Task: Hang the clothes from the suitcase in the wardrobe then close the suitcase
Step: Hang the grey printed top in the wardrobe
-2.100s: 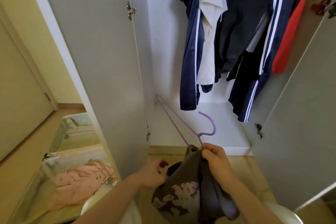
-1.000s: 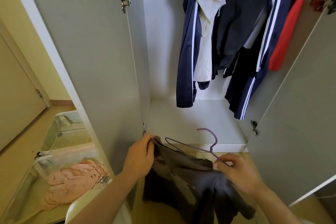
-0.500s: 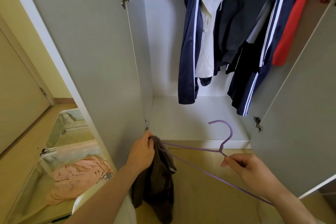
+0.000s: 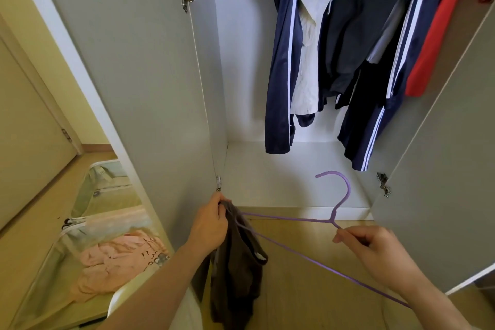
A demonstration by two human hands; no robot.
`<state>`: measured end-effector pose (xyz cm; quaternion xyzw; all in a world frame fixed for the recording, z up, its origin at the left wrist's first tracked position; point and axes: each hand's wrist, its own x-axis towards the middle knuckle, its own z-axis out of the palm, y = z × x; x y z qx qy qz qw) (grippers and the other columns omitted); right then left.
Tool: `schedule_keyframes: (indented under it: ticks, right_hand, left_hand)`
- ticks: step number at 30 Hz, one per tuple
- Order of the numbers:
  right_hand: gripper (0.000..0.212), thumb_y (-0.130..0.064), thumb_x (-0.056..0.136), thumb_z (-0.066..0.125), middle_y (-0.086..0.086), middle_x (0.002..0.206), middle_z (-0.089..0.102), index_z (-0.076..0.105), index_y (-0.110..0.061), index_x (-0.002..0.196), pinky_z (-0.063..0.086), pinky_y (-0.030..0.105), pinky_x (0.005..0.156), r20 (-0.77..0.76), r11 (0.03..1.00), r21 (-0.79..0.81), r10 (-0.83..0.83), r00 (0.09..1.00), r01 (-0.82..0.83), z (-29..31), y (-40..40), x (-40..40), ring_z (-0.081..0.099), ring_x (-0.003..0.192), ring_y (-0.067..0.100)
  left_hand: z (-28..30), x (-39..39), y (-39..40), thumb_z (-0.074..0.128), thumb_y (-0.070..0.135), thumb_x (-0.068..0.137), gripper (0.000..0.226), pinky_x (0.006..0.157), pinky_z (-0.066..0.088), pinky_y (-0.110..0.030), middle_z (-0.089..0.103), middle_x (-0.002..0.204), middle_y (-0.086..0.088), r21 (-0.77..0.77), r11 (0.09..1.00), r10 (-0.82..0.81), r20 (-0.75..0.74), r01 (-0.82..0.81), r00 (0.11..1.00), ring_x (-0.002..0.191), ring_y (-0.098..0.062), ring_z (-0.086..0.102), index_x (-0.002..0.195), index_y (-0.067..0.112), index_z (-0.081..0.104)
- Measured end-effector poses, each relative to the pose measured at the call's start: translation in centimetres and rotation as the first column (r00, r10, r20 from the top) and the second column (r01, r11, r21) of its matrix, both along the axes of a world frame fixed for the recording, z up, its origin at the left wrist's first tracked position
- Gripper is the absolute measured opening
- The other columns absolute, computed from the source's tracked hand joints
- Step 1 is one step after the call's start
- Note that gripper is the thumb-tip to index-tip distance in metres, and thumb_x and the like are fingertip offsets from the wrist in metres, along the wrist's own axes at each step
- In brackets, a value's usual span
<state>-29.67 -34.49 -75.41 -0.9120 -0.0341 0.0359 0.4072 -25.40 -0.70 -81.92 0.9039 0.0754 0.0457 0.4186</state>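
Note:
My left hand (image 4: pixel 211 225) pinches the top of a dark brown garment (image 4: pixel 238 270), which hangs limp below it in front of the open wardrobe (image 4: pixel 281 177). A thin purple hanger (image 4: pixel 334 211) lies across between my hands, one arm end tucked into the garment at my left hand. My right hand (image 4: pixel 375 252) pinches the hanger just below its hook. The open suitcase (image 4: pixel 80 222) lies on the floor at the lower left, with a pink garment (image 4: pixel 117 260) inside.
Navy striped jackets (image 4: pixel 284 61), a white shirt (image 4: pixel 308 43) and a red garment (image 4: pixel 439 35) hang in the wardrobe. Its left door (image 4: pixel 128 75) stands between me and the suitcase; the right door (image 4: pixel 442 169) is open too. A room door (image 4: pixel 24 128) is at far left.
The brown garment went from bunched in both hands to hanging from my left hand alone. My right hand drew the hanger out to the right, hook turned upward.

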Motion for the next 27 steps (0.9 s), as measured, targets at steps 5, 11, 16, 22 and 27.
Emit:
schedule_keyframes:
  ticks: [5,11,16,22,27]
  right_hand:
    - [0.03,-0.027,0.098,0.064,-0.005,0.05,0.024,0.078,-0.033,0.072,0.017,0.025,0.05,-0.002,1.0,-0.006,0.0,1.0,0.0,-0.3,0.0,0.1,0.021,0.049,0.011]
    - [0.034,-0.04,0.098,0.06,-0.009,0.05,0.031,0.075,-0.019,0.075,0.025,0.023,0.05,-0.019,0.991,-0.091,0.096,0.995,-0.098,-2.1,1.8,0.4,0.027,0.049,0.01]
    - [0.04,-0.042,0.099,0.059,-0.008,0.047,0.044,0.063,-0.025,0.064,0.028,0.021,0.047,0.047,0.986,-0.109,0.129,0.99,-0.124,-5.2,4.8,0.2,0.037,0.046,0.011]
    - [0.039,-0.032,0.097,0.063,-0.007,0.05,0.056,0.065,-0.028,0.059,0.035,0.025,0.052,0.012,0.995,0.099,0.025,1.0,-0.027,-6.5,7.4,-0.5,0.045,0.047,0.004]
    - [0.051,-0.019,0.098,0.064,-0.012,0.045,0.045,0.057,-0.029,0.048,0.028,0.022,0.05,-0.014,0.935,0.353,-0.014,1.0,0.018,-6.1,7.8,-0.2,0.037,0.048,0.001]
  left_hand:
    - [-0.2,0.0,0.3,0.039,0.02,0.108,0.021,0.067,0.053,-0.048,0.066,0.085,-0.007,-0.011,1.0,0.005,-0.018,-0.005,1.0,0.073,-0.028,0.064,0.093,0.031,0.049]
    - [0.5,-0.9,-0.9,0.039,0.017,0.107,0.021,0.066,0.058,-0.033,0.067,0.097,0.008,0.022,0.995,-0.096,0.041,0.096,0.994,0.074,-0.004,0.064,0.095,0.03,0.049]
    - [1.8,-2.2,-2.5,0.04,0.015,0.107,0.017,0.066,0.051,-0.019,0.065,0.104,0.019,-0.042,0.979,-0.196,0.098,0.201,0.976,0.078,0.003,0.063,0.104,0.024,0.054]
    - [2.9,-4.3,-5.8,0.046,0.011,0.104,0.019,0.086,0.054,-0.021,0.063,0.112,0.02,-0.109,0.914,-0.351,0.274,0.391,0.895,0.101,-0.004,0.065,0.114,0.024,0.057]
    - [1.8,-2.4,-5.1,0.056,0.03,0.101,0.034,0.101,0.049,-0.022,0.059,0.118,0.02,0.07,0.912,-0.411,0.133,0.405,0.902,0.111,0.003,0.056,0.13,0.042,0.044]
